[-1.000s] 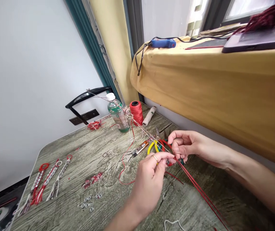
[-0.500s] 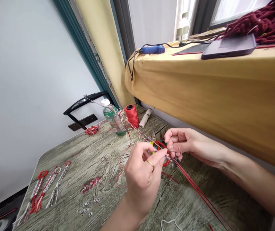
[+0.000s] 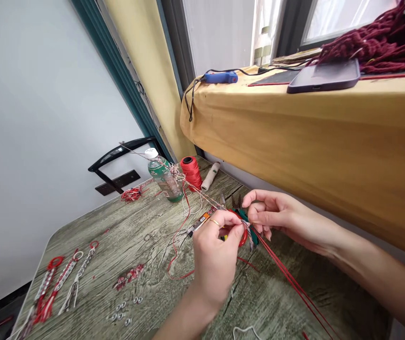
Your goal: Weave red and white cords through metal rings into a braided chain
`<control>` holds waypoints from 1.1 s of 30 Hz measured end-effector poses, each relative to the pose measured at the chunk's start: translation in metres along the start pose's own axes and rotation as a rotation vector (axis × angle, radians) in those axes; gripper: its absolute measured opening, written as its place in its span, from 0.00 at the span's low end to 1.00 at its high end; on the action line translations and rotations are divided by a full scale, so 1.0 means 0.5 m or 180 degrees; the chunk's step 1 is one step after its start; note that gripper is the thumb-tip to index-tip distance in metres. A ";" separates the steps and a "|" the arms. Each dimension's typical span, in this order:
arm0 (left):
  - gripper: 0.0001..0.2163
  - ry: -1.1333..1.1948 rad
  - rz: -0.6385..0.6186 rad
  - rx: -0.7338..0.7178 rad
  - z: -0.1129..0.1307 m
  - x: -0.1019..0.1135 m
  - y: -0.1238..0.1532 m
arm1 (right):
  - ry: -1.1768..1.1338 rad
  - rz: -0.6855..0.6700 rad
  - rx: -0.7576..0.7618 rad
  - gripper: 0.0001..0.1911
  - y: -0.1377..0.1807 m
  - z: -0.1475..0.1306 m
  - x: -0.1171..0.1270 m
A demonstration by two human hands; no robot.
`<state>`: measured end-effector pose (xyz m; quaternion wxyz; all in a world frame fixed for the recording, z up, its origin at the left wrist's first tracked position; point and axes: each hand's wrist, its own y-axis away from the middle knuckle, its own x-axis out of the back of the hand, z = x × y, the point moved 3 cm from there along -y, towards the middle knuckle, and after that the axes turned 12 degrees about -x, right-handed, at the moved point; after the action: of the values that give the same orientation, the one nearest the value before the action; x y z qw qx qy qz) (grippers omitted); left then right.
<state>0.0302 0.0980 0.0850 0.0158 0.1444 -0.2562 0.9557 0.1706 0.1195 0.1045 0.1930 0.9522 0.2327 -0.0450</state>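
My left hand (image 3: 219,245) pinches a thin bundle of cords between thumb and forefinger, over the table's middle. Just right of it, my right hand (image 3: 273,212) is closed at the fingertips on red cord (image 3: 287,274), whose long strands run down to the lower right. From the left hand, thin light cords (image 3: 202,191) stretch up-left toward the bottle (image 3: 165,177) and end in a frayed tangle beside it. Below and behind the hands lie red-handled scissors (image 3: 244,236) and green-handled pliers (image 3: 254,231), partly hidden.
A red thread spool (image 3: 191,174) and a white roll (image 3: 211,175) stand near the bottle. Braided keychains (image 3: 69,274), red beads (image 3: 128,277) and silver rings (image 3: 120,309) lie at left. A yellow-covered ledge (image 3: 294,141) bounds the right side, bearing a phone (image 3: 324,78).
My left hand has turned and its fingers have shifted along the cords, uncovering a small orange-and-black labelled item on the table. The right hand stays nearly in place. The view has shifted slightly.
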 end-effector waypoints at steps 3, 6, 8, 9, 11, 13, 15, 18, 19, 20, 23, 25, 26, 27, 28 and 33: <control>0.04 -0.0317 -0.0121 -0.0425 0.011 0.004 -0.005 | -0.0088 0.0050 0.0004 0.08 -0.007 0.001 0.004; 0.05 -0.0478 -0.0204 -0.0825 0.020 0.009 -0.008 | -0.0149 0.0086 -0.0014 0.07 -0.012 0.001 0.004; 0.06 -0.0453 -0.0102 -0.0836 0.020 0.014 -0.007 | -0.0183 0.0062 -0.0038 0.06 -0.012 0.001 0.001; 0.06 -0.0430 -0.0045 -0.0789 0.019 0.015 -0.005 | -0.0198 0.0029 -0.0059 0.05 -0.012 0.001 -0.001; 0.06 -0.0331 -0.0006 -0.0664 0.014 0.015 0.002 | -0.0222 -0.0051 -0.0113 0.06 -0.009 0.002 -0.007; 0.06 -0.0169 -0.0046 -0.0457 0.006 0.011 0.012 | -0.0208 -0.0094 -0.0157 0.07 -0.006 0.004 -0.013; 0.05 -0.0009 -0.0036 -0.0214 -0.002 0.006 0.022 | -0.0131 -0.0099 -0.0171 0.08 -0.002 0.006 -0.017; 0.02 0.0114 0.0018 0.0027 -0.010 0.003 0.033 | 0.0048 -0.0120 -0.0168 0.08 0.001 0.011 -0.019; 0.02 0.0128 0.0011 0.0046 -0.011 0.002 0.035 | 0.0086 -0.0147 -0.0170 0.08 0.001 0.012 -0.019; 0.02 0.0133 -0.0006 0.0048 -0.011 0.001 0.036 | 0.0098 -0.0180 -0.0170 0.08 0.001 0.013 -0.019; 0.02 0.0154 -0.0043 0.0040 -0.011 0.000 0.036 | 0.0084 -0.0274 -0.0166 0.08 -0.001 0.015 -0.018; 0.02 0.0179 -0.0037 0.0061 -0.012 -0.001 0.035 | 0.0086 -0.0284 -0.0156 0.07 -0.002 0.015 -0.018; 0.02 0.0196 -0.0031 0.0080 -0.014 -0.002 0.035 | 0.0091 -0.0285 -0.0159 0.07 -0.002 0.015 -0.018; 0.02 0.0219 -0.0028 0.0096 -0.015 -0.003 0.035 | 0.0092 -0.0288 -0.0167 0.07 -0.002 0.016 -0.018; 0.02 0.0243 -0.0026 0.0112 -0.017 -0.005 0.035 | 0.0082 -0.0306 -0.0172 0.06 -0.002 0.017 -0.017; 0.03 0.0506 0.0046 0.0268 -0.017 -0.008 0.038 | -0.0006 -0.0439 -0.0194 0.07 -0.006 0.024 -0.016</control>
<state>0.0299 0.0860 0.0679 0.0232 0.0668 -0.2147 0.9741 0.1622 0.1137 0.0937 0.2186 0.9275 0.2988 -0.0520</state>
